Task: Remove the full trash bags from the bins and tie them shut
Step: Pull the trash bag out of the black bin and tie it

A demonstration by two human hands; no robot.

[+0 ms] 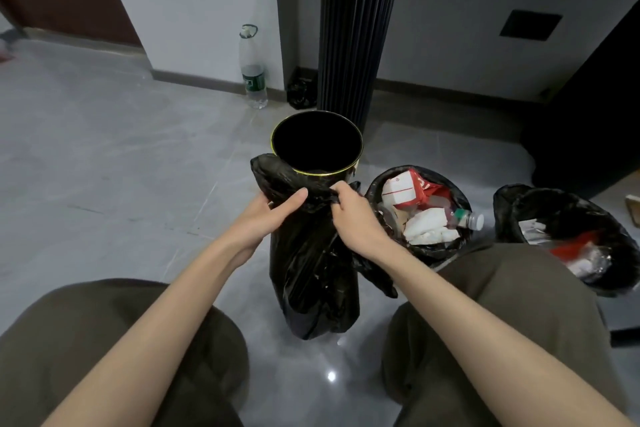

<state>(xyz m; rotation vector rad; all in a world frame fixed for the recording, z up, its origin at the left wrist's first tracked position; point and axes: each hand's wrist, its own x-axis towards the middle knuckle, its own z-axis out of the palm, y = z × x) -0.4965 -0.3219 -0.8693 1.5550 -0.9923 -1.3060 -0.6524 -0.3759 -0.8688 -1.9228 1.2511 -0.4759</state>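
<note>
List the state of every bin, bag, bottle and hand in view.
held bag: out of bin, neck gathered, no knot visible.
empty bin: upright, rim bare.
middle bin: bag inside, full, open.
right bin: bag inside, full, open.
bottle: upright, capped.
left hand: grips held bag's neck.
right hand: grips held bag's neck.

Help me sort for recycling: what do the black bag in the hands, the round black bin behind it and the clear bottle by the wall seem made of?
Black crinkled bag: thin glossy plastic film; it wrinkles and glints. Round black bin, yellow-green rim: rigid, plastic or metal, cannot tell which. Clear bottle, green label: see-through, probably plastic.
</note>
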